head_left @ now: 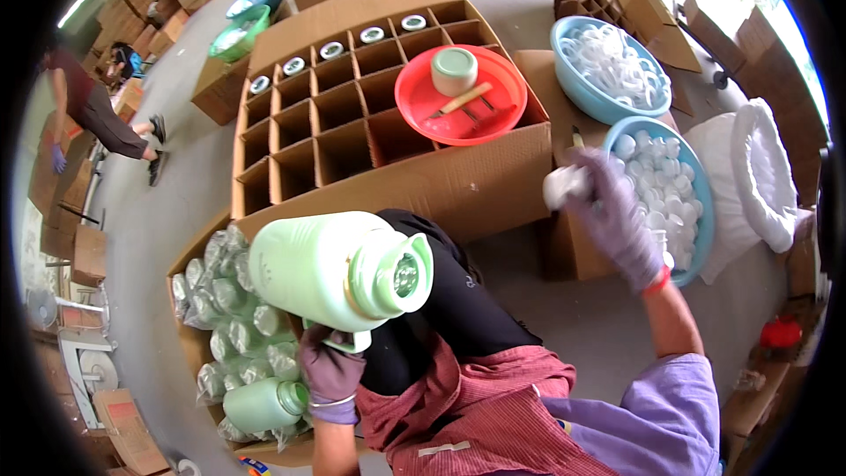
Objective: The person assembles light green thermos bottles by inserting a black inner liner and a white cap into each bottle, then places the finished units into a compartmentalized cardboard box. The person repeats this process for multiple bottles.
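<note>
1. Head view: a brown cardboard box with dividers (352, 123) filled the upper centre of the frame, some far cells holding capped flasks.
2. A pale green flask (339, 269), smooth-bodied with an open mouth facing right, lay tilted at centre-left.
3. The left hand (330, 370), in a purple glove, gripped the flask's handle from below.
4. The right hand (612, 211), also gloved, was closed on a small white stopper (564, 185) at centre-right, over a blue basin (701, 211) of white stoppers.
</note>
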The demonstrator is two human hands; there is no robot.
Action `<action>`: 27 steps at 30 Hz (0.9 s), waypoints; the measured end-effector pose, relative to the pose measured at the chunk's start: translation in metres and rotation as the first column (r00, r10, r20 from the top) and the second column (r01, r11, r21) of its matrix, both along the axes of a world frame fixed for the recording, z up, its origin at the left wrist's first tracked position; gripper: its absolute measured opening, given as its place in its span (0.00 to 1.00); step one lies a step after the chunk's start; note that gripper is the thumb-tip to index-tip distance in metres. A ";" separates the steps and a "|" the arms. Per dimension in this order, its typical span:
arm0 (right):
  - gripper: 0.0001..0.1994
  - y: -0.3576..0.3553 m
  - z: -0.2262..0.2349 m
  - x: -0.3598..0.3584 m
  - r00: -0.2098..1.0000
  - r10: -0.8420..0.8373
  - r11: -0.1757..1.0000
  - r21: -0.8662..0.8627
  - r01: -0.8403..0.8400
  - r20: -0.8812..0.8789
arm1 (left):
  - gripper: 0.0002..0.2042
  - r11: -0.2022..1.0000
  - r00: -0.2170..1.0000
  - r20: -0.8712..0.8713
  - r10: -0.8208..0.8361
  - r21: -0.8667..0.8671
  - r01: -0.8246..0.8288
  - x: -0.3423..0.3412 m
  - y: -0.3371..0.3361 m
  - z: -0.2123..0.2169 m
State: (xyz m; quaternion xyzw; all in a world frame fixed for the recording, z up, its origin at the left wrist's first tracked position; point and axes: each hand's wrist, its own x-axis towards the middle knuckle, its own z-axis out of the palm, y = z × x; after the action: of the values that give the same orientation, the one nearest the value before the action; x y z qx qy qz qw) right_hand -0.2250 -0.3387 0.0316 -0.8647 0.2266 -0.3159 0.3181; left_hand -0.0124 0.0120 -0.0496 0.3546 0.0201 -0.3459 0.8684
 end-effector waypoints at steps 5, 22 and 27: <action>0.23 0.110 0.004 0.079 0.976 0.186 0.952 -0.268 -0.150 0.113 | 0.13 0.999 0.996 0.090 -0.023 0.033 0.020 -0.020 -0.009 0.013; 0.17 0.152 0.084 0.132 0.817 0.555 0.567 -0.790 -0.233 0.158 | 0.11 0.975 0.973 0.087 0.214 0.043 -0.218 0.005 -0.020 0.012; 0.15 0.152 0.140 0.131 0.437 0.775 -0.065 -0.747 -0.662 -0.455 | 0.09 0.981 0.967 0.168 0.192 -0.019 -0.192 0.026 -0.009 -0.007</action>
State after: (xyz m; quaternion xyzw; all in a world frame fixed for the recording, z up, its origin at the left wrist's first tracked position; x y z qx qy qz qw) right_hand -0.0938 -0.1866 0.1718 -0.8514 -0.4789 -0.2104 -0.0400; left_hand 0.0138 0.0031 -0.0563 0.3779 -0.0200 -0.2288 0.8969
